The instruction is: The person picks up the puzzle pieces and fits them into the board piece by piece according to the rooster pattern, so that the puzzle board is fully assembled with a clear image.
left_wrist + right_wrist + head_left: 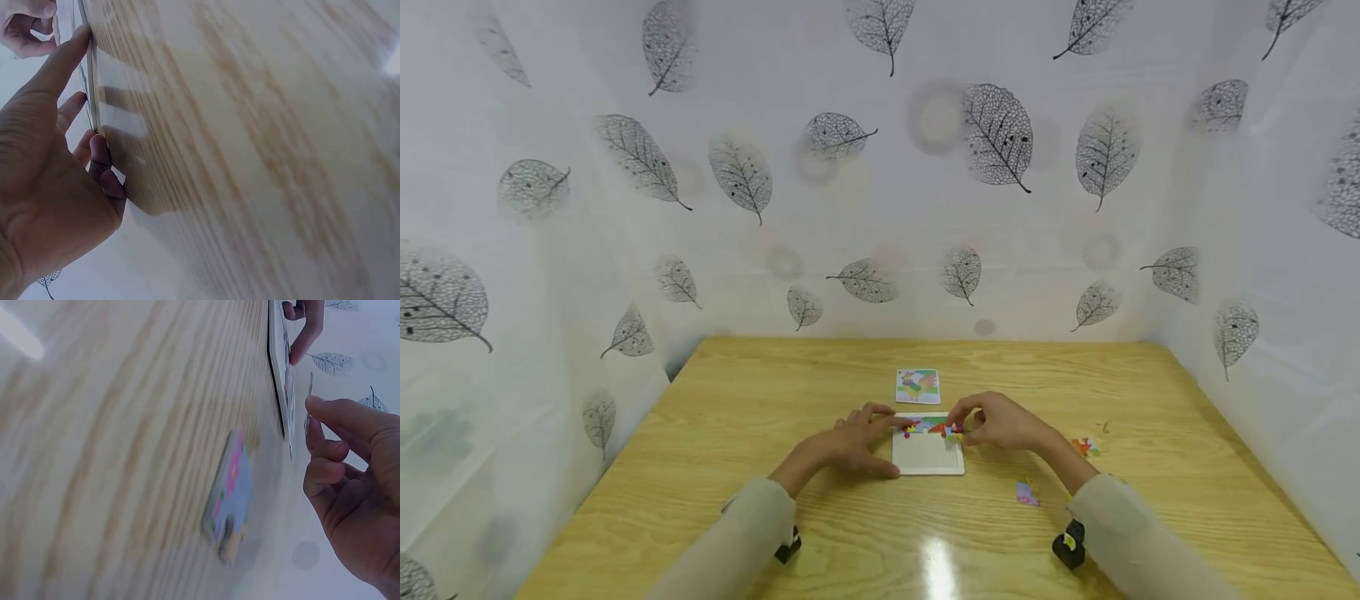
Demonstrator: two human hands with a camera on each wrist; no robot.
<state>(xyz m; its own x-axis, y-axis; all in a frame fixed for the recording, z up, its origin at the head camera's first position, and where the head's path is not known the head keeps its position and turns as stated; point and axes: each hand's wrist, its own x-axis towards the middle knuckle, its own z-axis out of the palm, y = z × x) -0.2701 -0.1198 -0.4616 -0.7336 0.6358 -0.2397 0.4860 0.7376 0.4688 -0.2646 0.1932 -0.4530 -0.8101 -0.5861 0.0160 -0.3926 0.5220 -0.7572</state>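
Note:
A white puzzle tray (927, 457) lies in the middle of the table, with joined colourful puzzle pieces (922, 425) along its far side. My left hand (856, 442) spreads over the tray's left side, thumb at the near left corner and index finger reaching onto the pieces. At the tray's right side, my right hand (1002, 422) pinches a thin puzzle piece (310, 387) between thumb and index finger. In the right wrist view that piece is edge-on, above the tray, so its picture is hidden.
Beyond the tray lies a small picture card (917, 387). A purple loose piece (1027, 493) sits near the right forearm, and orange-red loose pieces (1084, 447) lie farther right. A leaf-patterned curtain (880, 200) encloses the wooden table (790, 375).

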